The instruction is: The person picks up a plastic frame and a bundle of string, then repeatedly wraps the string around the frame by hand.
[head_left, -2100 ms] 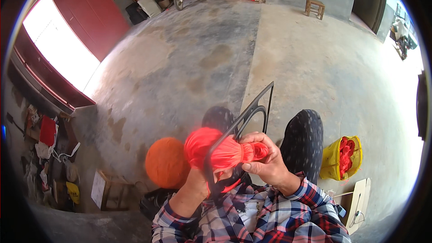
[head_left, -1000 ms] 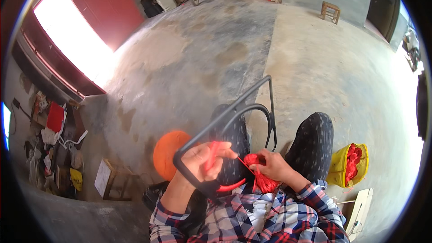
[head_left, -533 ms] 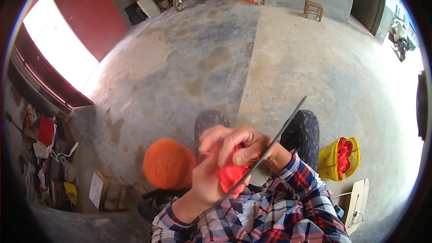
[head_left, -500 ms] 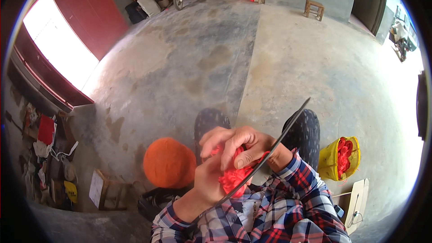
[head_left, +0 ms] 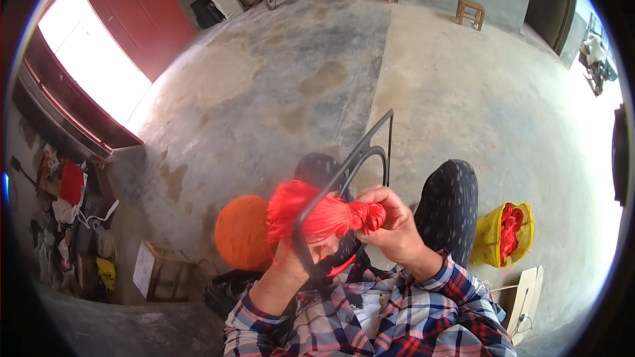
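A thick bundle of red cord point(head_left: 311, 215) is held up in front of my lap, loose and fanned out at the left, bunched and knotted at its right end. My right hand point(head_left: 397, 231) pinches that knotted end between thumb and fingers. Below the bundle, my left hand point(head_left: 294, 261) is wrapped round its underside, and the cord hides most of the fingers. A thin black frame point(head_left: 344, 173) with an angular outline and a curved inner bar stands tilted across the bundle, close to my left hand. What holds the frame is hidden. A red strand hangs beneath the bundle.
An orange rounded thing point(head_left: 241, 233) is by my left knee. To the right stands a yellow bag point(head_left: 488, 241) with red cord in it. A small stool point(head_left: 159, 271) and clutter are at the left, another wooden stool point(head_left: 470, 12) far off, and a pale board point(head_left: 526, 304) lower right.
The red bundle, formerly mostly covered by my hands, is now raised and shows lengthwise. My right hand has shifted to its knotted end. The black frame has turned from edge-on to show its outline.
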`<state>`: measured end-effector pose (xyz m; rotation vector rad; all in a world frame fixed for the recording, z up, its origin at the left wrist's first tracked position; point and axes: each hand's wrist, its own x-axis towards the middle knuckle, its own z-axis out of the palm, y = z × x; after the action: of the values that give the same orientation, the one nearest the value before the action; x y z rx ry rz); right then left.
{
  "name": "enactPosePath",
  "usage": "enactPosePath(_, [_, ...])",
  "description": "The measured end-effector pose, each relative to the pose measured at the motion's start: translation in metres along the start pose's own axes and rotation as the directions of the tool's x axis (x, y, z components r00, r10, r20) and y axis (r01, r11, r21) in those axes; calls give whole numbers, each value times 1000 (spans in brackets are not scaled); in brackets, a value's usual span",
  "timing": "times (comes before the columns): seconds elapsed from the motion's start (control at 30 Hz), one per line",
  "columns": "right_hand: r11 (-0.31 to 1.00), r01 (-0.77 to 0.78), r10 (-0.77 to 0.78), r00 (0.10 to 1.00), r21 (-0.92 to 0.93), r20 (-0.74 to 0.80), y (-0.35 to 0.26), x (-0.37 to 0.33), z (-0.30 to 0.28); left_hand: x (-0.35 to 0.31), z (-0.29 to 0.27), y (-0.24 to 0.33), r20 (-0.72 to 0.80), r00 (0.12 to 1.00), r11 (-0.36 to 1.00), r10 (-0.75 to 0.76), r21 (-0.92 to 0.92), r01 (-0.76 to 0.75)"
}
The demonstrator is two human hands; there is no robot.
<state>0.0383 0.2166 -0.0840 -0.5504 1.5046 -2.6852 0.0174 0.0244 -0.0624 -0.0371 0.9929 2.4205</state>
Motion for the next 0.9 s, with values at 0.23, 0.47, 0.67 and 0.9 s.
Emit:
enactPosePath(0.23, [784, 243, -220, 969, 572, -111, -56, 16, -28, -3, -9, 19, 223, 969, 979, 109, 146, -144])
enactPosePath(0.47, [700, 86, -26, 995, 709, -95, -54, -18, -87, -8, -49, 26, 135, 971, 978, 195, 46, -202])
enactPosePath(0.67, [895, -368, 426, 872, 253, -242, 11, -44, -85, -8, -52, 28, 136, 970, 979, 203, 4, -205])
enactPosePath(0.9, [315, -230, 387, 917, -921, -97, 63, -30, -60, -15, -22, 38, 187, 982, 982, 9, 184, -45])
